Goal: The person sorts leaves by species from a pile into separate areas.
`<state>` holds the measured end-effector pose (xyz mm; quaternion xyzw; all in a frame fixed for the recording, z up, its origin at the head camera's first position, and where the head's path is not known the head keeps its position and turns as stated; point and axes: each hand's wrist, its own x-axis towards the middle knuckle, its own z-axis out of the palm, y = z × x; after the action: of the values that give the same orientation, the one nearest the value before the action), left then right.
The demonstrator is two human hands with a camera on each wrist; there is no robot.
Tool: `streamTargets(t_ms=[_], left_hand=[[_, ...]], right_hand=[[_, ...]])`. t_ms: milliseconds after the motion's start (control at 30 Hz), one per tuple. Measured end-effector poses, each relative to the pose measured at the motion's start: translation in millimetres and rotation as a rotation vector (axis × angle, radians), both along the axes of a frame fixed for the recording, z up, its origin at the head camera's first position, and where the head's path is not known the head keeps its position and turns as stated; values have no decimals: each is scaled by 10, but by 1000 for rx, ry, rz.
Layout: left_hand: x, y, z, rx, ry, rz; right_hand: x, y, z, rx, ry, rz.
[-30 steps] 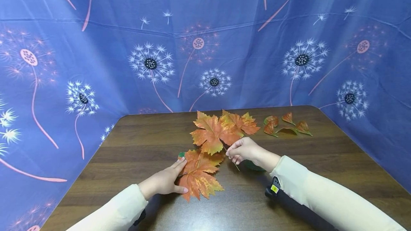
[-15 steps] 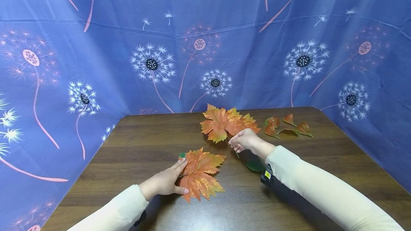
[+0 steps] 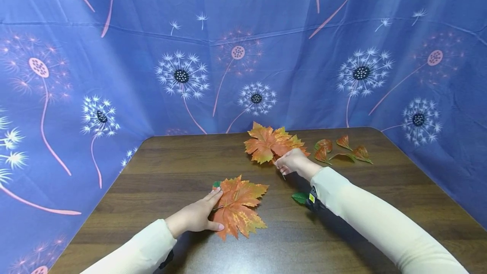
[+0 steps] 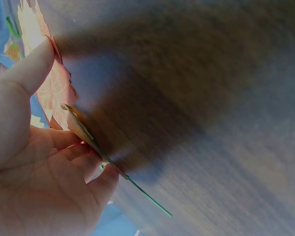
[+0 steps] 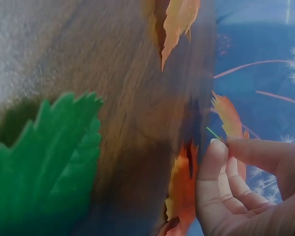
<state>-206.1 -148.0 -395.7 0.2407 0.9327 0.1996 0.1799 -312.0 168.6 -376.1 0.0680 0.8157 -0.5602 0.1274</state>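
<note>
In the head view my left hand rests with spread fingers and thumb on an orange maple leaf. A bit of green leaf shows at its fingertips. In the left wrist view the fingers touch a thin leaf edge with a green stem. At the back of the table, my right hand pinches the stem of another orange maple leaf. A further orange maple leaf lies behind that one, partly hidden by it and the hand.
A green toothed leaf lies by the right wrist. Several small red-green leaves lie at the back right of the wooden table. A blue dandelion-print cloth hangs behind the table.
My right hand has moved back, away from the left hand, carrying the maple leaf towards the table's far edge. The green leaf has come into fuller view. My left hand has stayed put.
</note>
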Motion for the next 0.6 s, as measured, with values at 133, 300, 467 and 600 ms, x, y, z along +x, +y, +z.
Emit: streamTargets(t_ms=[133,300,467,600], left_hand=[[-2,1,-4,9,-2,3],[3,2,-7,5,8,0],[14,11,7,9,6,0],[12,9,11,8,10,8]], right_hand=[[-65,-9,-51,1,-3,-30],[-139,-35,-105,-22,-24,-86],[-171,-69,-151,-7,-44,-114],[-181,-64,-171,11,-42,-130]])
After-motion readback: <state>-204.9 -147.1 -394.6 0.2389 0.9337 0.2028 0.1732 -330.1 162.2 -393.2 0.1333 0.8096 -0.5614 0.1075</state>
